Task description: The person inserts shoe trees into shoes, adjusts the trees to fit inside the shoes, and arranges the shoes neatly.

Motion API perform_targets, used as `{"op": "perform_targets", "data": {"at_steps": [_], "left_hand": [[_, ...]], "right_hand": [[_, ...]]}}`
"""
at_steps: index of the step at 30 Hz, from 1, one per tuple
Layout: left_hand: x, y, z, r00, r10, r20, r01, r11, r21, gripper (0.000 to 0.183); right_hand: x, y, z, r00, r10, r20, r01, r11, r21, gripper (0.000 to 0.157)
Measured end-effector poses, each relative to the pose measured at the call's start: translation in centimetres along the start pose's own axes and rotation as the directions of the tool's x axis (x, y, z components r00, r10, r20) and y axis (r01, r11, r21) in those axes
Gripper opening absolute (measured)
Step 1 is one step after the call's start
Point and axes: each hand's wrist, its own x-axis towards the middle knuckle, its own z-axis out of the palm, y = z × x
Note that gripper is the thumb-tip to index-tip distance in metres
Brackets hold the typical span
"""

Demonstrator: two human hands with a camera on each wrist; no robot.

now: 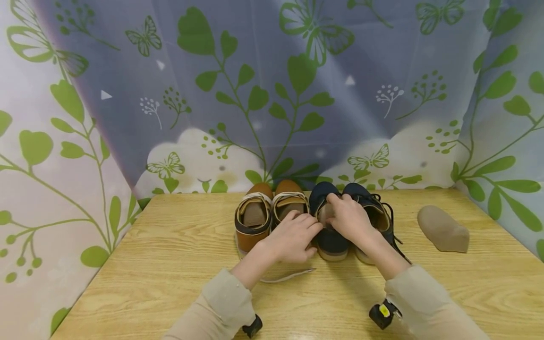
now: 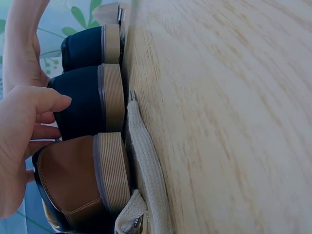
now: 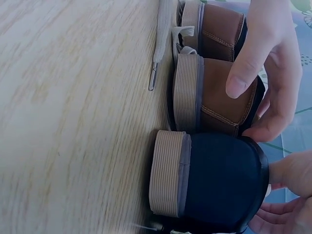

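Observation:
A brown pair of shoes (image 1: 246, 242) and a navy pair (image 1: 333, 245) stand side by side, heels toward me. Over the opening of the left navy shoe (image 3: 222, 180) is my right hand (image 1: 350, 217), its fingertips partly hidden inside; I cannot tell whether they pinch the pale insole (image 1: 325, 213) there. My left hand (image 1: 295, 236) reaches across the right brown shoe (image 2: 73, 170) with bent fingers. One fingertip is at the navy shoe's rim, and the thumb (image 3: 239, 84) stands off from that heel. Farther right lies a beige shoe insert (image 1: 442, 229).
An off-white lace (image 2: 146, 156) trails on the wooden table (image 1: 182, 241) behind the brown heels. Dark laces (image 1: 396, 236) hang off the right navy shoe. Patterned cloth (image 1: 255, 94) rises directly behind the toes and along both sides.

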Motion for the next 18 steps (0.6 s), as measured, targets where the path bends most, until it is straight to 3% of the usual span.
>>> {"op": "perform_targets", "data": {"at_steps": [18], "left_hand": [[0.02,0.07,-0.08,1.0,-0.002,0.007,0.002,1.0,0.002,0.046]], "right_hand": [[0.11,-0.1,0.28,1.0,-0.009,-0.022,0.009,1.0,0.012,0.035]]}}
